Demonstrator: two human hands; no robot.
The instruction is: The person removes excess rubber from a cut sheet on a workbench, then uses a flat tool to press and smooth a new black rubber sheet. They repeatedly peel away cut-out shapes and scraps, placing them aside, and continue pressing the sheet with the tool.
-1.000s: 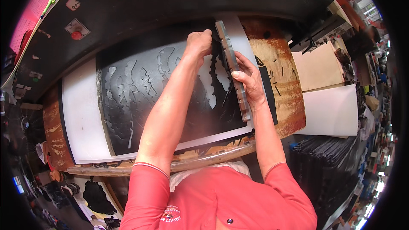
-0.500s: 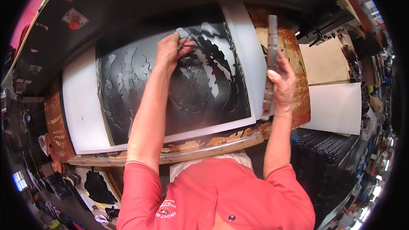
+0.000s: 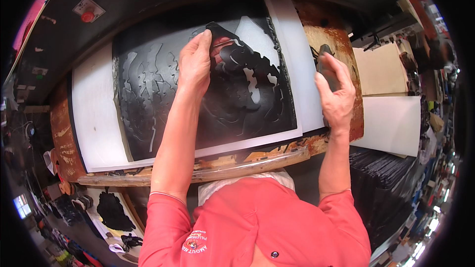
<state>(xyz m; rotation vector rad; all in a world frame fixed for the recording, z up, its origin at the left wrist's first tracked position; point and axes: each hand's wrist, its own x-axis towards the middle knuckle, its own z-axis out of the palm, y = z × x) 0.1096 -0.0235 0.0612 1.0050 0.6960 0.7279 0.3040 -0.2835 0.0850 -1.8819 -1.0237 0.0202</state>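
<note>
A black sheet (image 3: 141,106), perhaps leather or rubber, lies across a white board and is cut through with wavy, toothed outlines. My left hand (image 3: 195,64) pinches the corner of a loose black cut piece (image 3: 245,59) between thumb and fingers. This piece is lifted and tilted, and white board shows through its gaps. Out to the right, my right hand (image 3: 337,94) curls around a long, narrow cutting die (image 3: 324,50) at the white board's right edge. The hand hides much of the die, and its underside cannot be seen.
The white board (image 3: 94,123) rests on a worn wooden table with a rounded front rail (image 3: 247,164). A dark machine beam with a red button (image 3: 87,16) spans the far side. White sheets (image 3: 388,123) and a stack of black strips (image 3: 383,173) are at the right.
My left hand has raised the black piece's corner higher, so more of it is peeled up. The die in my right hand has turned from upright to a lower, darker-looking position, slightly farther right.
</note>
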